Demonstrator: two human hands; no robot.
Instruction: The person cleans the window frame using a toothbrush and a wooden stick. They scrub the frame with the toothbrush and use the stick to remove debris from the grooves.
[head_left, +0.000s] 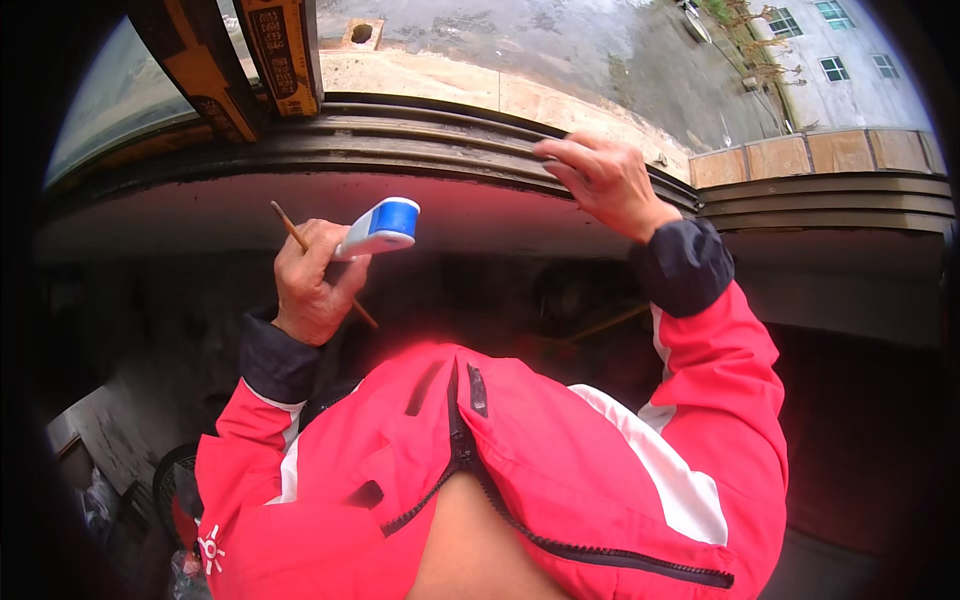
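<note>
My left hand (315, 281) grips a white plastic tool with a blue band (393, 217), its broad end pointing up and right. Through the same grip runs a thin wooden stick (289, 224), slanting past the palm. My right hand (604, 180) is over the dark metal sliding-window track (450, 139), thumb and forefinger brought near each other. Whether something small sits between those fingertips is too unclear to tell, as is whether they touch the track.
Window sash frames (281, 60) with printed strips stand at the upper left of the track. A pale outer ledge (420, 71) lies beyond it, with a building (847, 67) farther off. Below the sill is a dim wall; a round dark-rimmed object (171, 487) appears at lower left.
</note>
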